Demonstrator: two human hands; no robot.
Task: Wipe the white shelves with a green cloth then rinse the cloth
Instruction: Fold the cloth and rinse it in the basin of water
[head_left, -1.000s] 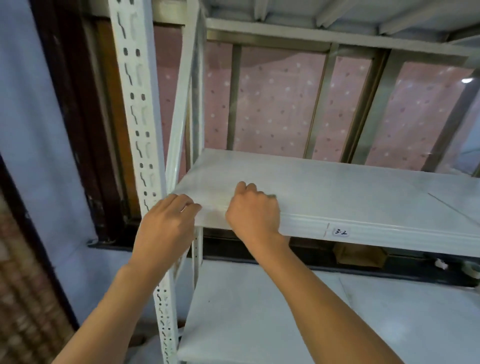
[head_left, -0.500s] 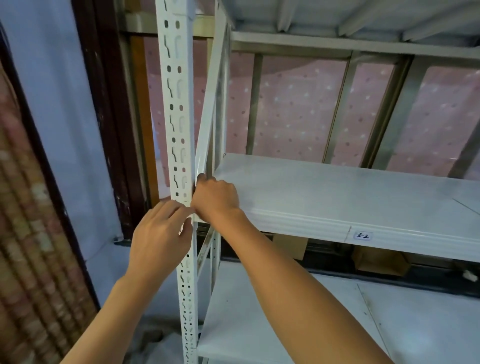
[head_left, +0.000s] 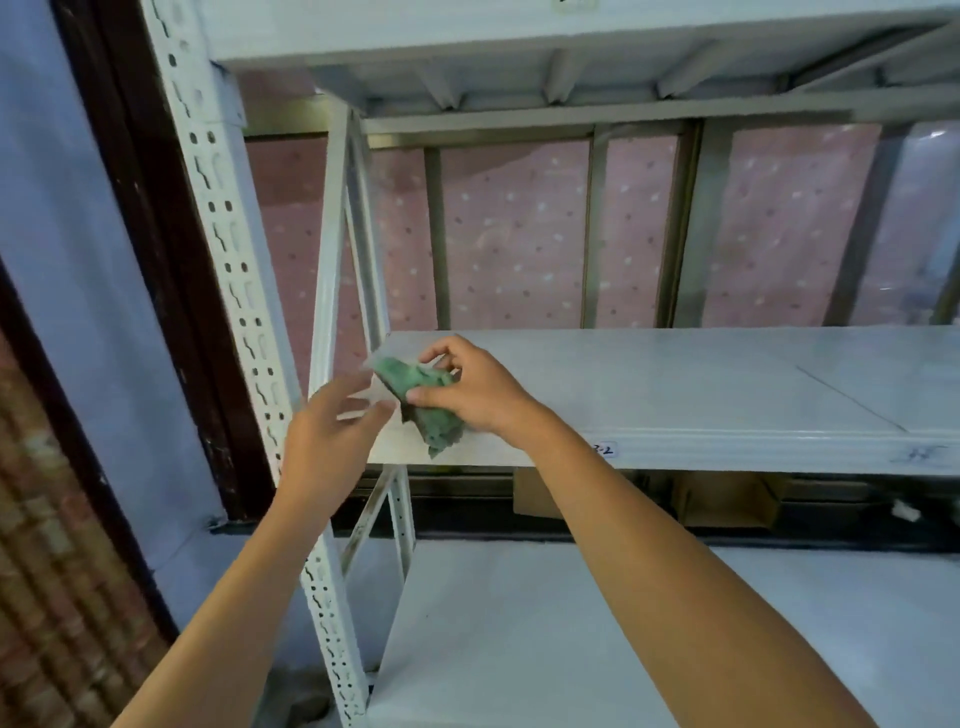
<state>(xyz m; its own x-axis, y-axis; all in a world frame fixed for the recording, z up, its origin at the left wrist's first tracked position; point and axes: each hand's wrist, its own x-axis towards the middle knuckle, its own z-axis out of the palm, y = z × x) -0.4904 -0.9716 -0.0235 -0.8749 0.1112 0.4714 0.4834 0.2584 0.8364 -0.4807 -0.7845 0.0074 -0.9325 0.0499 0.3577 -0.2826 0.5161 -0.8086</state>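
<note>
My right hand pinches a crumpled green cloth and holds it just above the left front corner of the middle white shelf. The cloth hangs down over the shelf's front edge. My left hand is beside the cloth on its left, fingers spread and blurred, in front of the perforated white upright post. It holds nothing, though its fingertips come close to the cloth.
A lower white shelf lies below and another shelf above. Cardboard boxes sit behind, under the middle shelf. A pink dotted window panel is at the back, and a dark door frame and brick wall at the left.
My right hand lifted off the shelf's corner and now shows the green cloth held up. My left hand let go of the post and opened toward the cloth.
</note>
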